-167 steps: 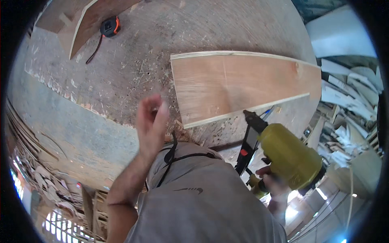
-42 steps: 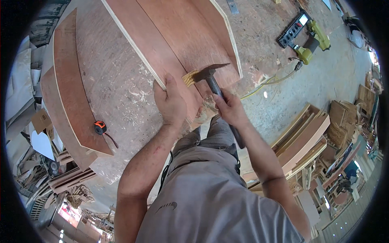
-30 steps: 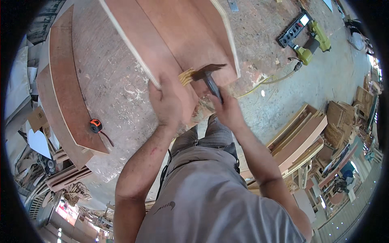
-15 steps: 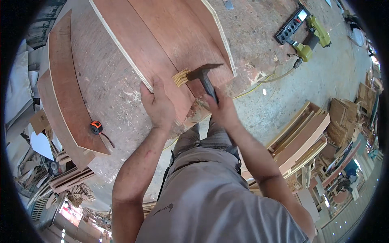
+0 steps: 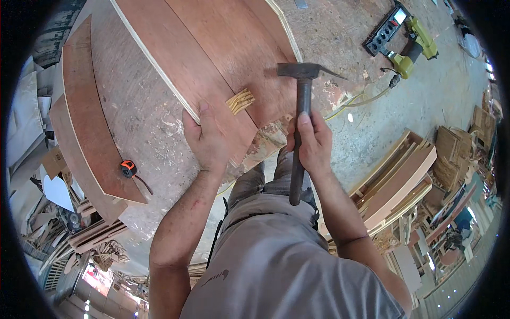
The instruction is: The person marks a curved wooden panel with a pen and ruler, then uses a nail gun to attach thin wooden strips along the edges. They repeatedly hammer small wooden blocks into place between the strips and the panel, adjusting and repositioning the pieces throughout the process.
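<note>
My right hand [image 5: 313, 141] is closed around the dark handle of a claw hammer [image 5: 303, 95]. Its head is raised over the near right corner of a reddish plywood piece [image 5: 196, 58] with pale layered edges. Gripping the near left edge of that plywood is my left hand [image 5: 207, 138], thumb on the upper face and the other fingers mostly hidden. A small yellowish, striped wood block [image 5: 240, 101] lies across the seam between two plywood panels, just right of my left hand. The hammer does not touch the block.
The plywood rests on a worn worktable [image 5: 143, 90]. Left of it lie a curved plywood strip [image 5: 87, 101] and an orange-black tape measure [image 5: 128, 168]. A green nail gun [image 5: 411, 50] with a hose sits at the far right. Stacked wooden frames [image 5: 398, 170] stand on the floor at right.
My right hand has lifted the hammer off the wood block and moved it to the right, with the handle now pointing back toward me. My left hand keeps its hold on the plywood.
</note>
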`<state>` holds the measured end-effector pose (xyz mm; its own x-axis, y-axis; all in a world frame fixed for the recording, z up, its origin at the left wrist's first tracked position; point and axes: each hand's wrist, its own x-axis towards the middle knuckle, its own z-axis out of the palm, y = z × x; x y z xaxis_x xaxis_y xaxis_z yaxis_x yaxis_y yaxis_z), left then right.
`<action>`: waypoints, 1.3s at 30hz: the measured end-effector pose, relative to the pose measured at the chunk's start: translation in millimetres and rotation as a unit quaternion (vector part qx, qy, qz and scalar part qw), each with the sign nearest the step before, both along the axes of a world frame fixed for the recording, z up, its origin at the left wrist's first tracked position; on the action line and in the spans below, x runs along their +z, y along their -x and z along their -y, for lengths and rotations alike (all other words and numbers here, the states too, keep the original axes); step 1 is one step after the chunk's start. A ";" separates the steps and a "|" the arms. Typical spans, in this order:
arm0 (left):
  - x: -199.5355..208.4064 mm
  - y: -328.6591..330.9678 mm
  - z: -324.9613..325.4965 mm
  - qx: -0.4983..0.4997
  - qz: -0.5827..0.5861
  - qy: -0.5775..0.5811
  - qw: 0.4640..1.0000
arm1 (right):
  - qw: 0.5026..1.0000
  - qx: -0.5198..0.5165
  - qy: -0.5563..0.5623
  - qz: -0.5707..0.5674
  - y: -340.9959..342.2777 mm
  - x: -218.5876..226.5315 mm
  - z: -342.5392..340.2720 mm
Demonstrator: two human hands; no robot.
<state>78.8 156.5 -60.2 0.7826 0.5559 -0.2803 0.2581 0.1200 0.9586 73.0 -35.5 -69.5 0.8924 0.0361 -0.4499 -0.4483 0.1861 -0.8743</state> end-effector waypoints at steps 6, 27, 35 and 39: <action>3.5 -5.4 5.4 0.015 0.024 -0.003 1.000 | 0.974 0.086 0.200 0.058 0.4 -29.6 -12.7; 2.3 1.4 1.3 0.029 0.001 -0.032 0.999 | 0.955 0.162 0.234 0.085 -1.5 -12.3 -14.7; 2.2 4.5 2.1 0.017 0.020 -0.032 0.999 | 0.925 0.217 0.286 0.123 10.6 -44.0 -15.5; -3.2 1.1 -2.2 0.018 0.028 -0.049 0.998 | 0.947 0.196 0.237 0.090 8.5 -24.3 -16.4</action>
<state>77.7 158.7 -63.4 0.7745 0.6068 -0.1786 0.2004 0.0325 0.9792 64.5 -19.2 -93.8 0.9159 0.2122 -0.3408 -0.2381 -0.3966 -0.8866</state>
